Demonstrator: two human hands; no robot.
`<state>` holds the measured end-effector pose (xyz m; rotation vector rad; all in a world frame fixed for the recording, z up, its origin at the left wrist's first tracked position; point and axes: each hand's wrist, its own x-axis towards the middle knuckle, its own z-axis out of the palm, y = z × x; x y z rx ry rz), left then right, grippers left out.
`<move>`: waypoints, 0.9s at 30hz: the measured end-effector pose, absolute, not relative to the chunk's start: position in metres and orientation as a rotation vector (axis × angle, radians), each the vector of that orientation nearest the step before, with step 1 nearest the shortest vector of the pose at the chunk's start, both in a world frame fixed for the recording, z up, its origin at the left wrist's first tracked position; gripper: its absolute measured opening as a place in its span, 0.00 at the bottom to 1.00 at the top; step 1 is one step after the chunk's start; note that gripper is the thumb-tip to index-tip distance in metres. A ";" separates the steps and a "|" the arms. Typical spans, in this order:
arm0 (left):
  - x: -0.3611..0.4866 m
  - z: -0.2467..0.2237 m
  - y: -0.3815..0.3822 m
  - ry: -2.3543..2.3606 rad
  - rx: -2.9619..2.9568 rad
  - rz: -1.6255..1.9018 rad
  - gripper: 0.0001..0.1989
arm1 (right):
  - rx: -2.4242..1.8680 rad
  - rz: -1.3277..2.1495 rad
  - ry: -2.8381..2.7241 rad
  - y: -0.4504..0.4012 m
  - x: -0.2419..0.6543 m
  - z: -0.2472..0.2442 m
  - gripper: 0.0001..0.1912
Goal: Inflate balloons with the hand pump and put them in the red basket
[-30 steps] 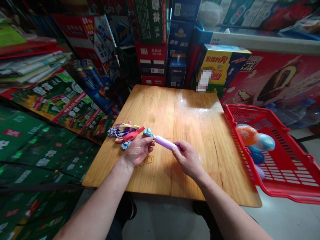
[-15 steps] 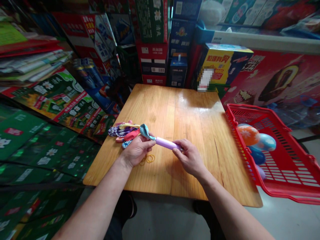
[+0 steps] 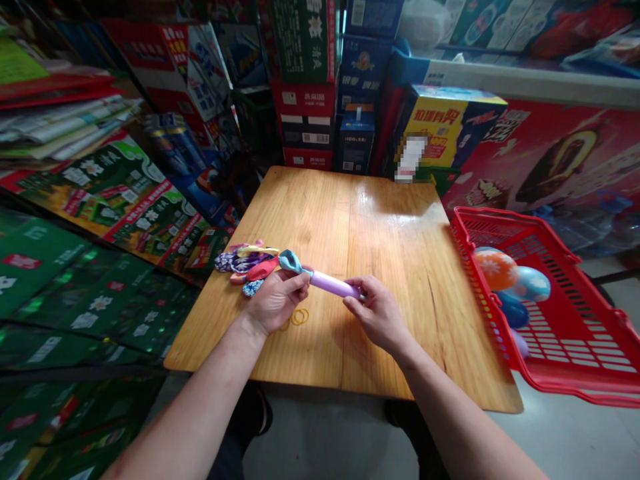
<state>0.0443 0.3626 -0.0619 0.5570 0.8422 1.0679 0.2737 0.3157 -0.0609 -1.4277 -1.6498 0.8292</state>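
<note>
A slim purple hand balloon pump point(image 3: 334, 285) is held between my hands above the wooden table point(image 3: 380, 240). My left hand point(image 3: 276, 299) pinches the neck of a limp light-blue balloon point(image 3: 290, 261) at the pump's left end. Round the other end of the pump, my right hand point(image 3: 373, 310) keeps its fingers closed. Just beyond my left hand lies a pile of uninflated balloons point(image 3: 240, 261), purple, red, yellow and blue-patterned. Yellow rubber bands point(image 3: 299, 317) rest on the tabletop by my left wrist.
A red plastic basket point(image 3: 555, 383) stands right of the table, with several inflated balloons point(image 3: 533, 285) inside. Stacked green cartons point(image 3: 95, 293) line the left side. More boxes point(image 3: 307, 137) and a yellow and blue carton point(image 3: 440, 127) stand along the table's far edge.
Both hands keep their hold on the pump and balloon. The light-blue balloon's limp body has shifted slightly and looks a little wider.
</note>
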 end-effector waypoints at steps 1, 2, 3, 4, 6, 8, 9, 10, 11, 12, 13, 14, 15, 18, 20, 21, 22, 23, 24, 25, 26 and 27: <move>0.046 -0.063 0.362 0.847 0.528 1.078 0.14 | -1.435 0.827 -1.645 0.316 0.273 -0.061 0.10; 0.047 -0.065 0.361 0.852 0.501 1.080 0.15 | -1.439 0.828 -1.637 0.316 0.273 -0.062 0.10; 0.048 -0.067 0.360 0.854 0.474 1.077 0.15 | -1.438 0.831 -1.626 0.316 0.272 -0.063 0.10; 0.049 -0.068 0.359 0.848 0.444 1.066 0.16 | -1.432 0.835 -1.615 0.316 0.271 -0.063 0.09; 0.052 -0.071 0.357 0.818 0.384 1.045 0.17 | -1.412 0.842 -1.592 0.316 0.270 -0.065 0.10; 0.055 -0.072 0.357 0.791 0.344 1.052 0.15 | -1.421 0.851 -1.552 0.316 0.269 -0.067 0.11; 0.056 -0.073 0.357 0.787 0.335 1.069 0.14 | -1.447 0.862 -1.512 0.317 0.268 -0.068 0.12; 0.058 -0.073 0.358 0.789 0.331 1.094 0.13 | -1.479 0.885 -1.461 0.317 0.268 -0.069 0.13; 0.058 -0.074 0.359 0.793 0.330 1.124 0.12 | -1.508 0.925 -1.401 0.318 0.268 -0.069 0.13; 0.059 -0.074 0.361 0.795 0.329 1.151 0.10 | -1.522 0.990 -1.334 0.319 0.269 -0.070 0.13; 0.058 -0.074 0.363 0.794 0.323 1.174 0.09 | -1.511 1.076 -1.260 0.321 0.270 -0.071 0.13; 0.057 -0.073 0.365 0.789 0.312 1.197 0.08 | -1.473 1.169 -1.179 0.324 0.273 -0.071 0.14; 0.055 -0.071 0.368 0.783 0.300 1.220 0.08 | -1.411 1.255 -1.092 0.326 0.276 -0.071 0.14; 0.044 -0.066 0.376 0.754 0.279 1.306 0.07 | -1.187 1.428 -0.763 0.334 0.293 -0.067 0.17; 0.035 -0.063 0.381 0.738 0.288 1.354 0.07 | -1.018 1.552 -0.524 0.338 0.305 -0.062 0.18; 0.032 -0.062 0.383 0.735 0.292 1.368 0.06 | -0.918 1.632 -0.418 0.339 0.309 -0.059 0.17; 0.030 -0.061 0.384 0.731 0.295 1.375 0.06 | -0.819 1.708 -0.325 0.339 0.312 -0.056 0.16; 0.028 -0.061 0.385 0.727 0.298 1.380 0.05 | -0.727 1.775 -0.250 0.339 0.314 -0.054 0.15; 0.028 -0.062 0.385 0.721 0.303 1.381 0.05 | -0.650 1.824 -0.188 0.338 0.314 -0.053 0.13; 0.029 -0.062 0.383 0.712 0.314 1.382 0.06 | -0.594 1.853 -0.137 0.337 0.312 -0.053 0.11; 0.032 -0.063 0.381 0.702 0.331 1.376 0.07 | -0.562 1.866 -0.102 0.336 0.310 -0.054 0.10; 0.035 -0.064 0.378 0.694 0.352 1.358 0.09 | -0.548 1.873 -0.077 0.335 0.307 -0.056 0.10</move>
